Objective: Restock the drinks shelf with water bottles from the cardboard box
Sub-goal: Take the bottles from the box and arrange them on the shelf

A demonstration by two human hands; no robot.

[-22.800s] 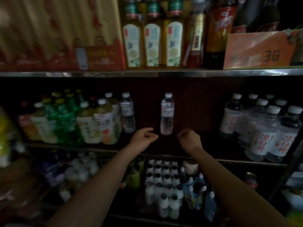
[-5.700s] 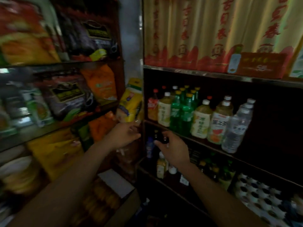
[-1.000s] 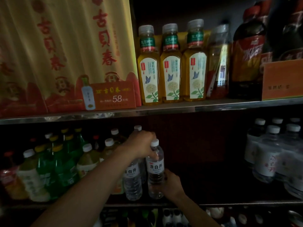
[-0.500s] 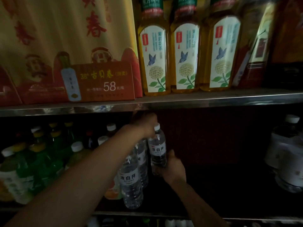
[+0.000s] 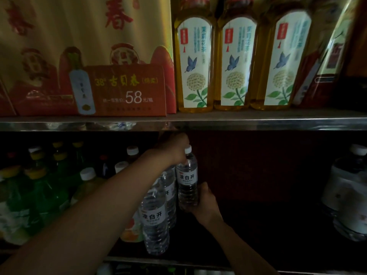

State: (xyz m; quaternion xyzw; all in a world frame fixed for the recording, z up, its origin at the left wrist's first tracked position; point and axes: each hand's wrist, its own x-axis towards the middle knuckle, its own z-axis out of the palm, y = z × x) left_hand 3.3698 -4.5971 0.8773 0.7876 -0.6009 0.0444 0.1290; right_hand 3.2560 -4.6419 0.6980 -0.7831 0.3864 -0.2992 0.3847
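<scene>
A person's right hand (image 5: 205, 203) is gripping the base of a water bottle (image 5: 187, 180) on the drinks shelf (image 5: 258, 231). The left hand (image 5: 174, 149) is gripping its neck beside two shelved bottles (image 5: 155, 217)

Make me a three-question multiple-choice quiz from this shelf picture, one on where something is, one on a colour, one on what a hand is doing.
1. Where does the orange price card stand?
A. upper shelf, left of the yellow tea bottles
B. lower shelf
C. right of the tea bottles

2. What colour is the cap of the water bottle being placed?
A. green
B. white
C. red

3. What is the right hand doing?
A. hanging free
B. holding the price card
C. gripping the bottle's base

Answers: A, the card sits beside the tea bottles on their left; B, the cap shows white; C, its fingers wrap the bottle's bottom while the left hand is at its neck.
</scene>
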